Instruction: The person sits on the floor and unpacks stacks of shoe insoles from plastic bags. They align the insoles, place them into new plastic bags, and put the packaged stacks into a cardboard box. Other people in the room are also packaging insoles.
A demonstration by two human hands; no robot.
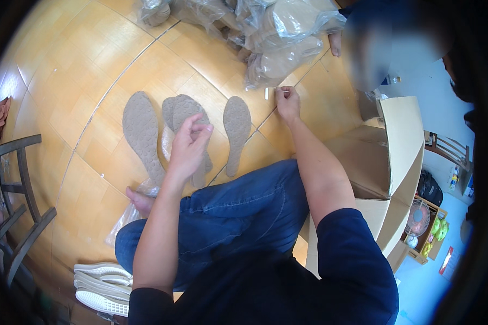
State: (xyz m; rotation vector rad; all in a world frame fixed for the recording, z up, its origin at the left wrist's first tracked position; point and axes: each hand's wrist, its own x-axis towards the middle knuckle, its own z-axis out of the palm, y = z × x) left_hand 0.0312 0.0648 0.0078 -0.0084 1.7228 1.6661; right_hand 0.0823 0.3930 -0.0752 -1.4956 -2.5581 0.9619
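Note:
My left hand (187,149) hovers over grey-brown textured insoles, its fingers loosely bent and apart, with nothing seen between them. Under it, a couple of insoles (184,105) overlap. A larger insole (141,127) lies to their left, and a narrow insole (237,127) lies to their right. Farther right, my right hand (288,103) is down by the floor with fingertips pinched together. A thin pale edge shows at the fingertips, too small to name. Beside that hand a short white strip (266,93) rests on the tiles.
Clear plastic bags (279,46) of insoles are heaped at the far side. An open cardboard box (358,162) stands at my right. White shoe soles (103,284) are stacked at the lower left, near a wooden chair (24,187). Another person's foot (335,43) is beside the bags.

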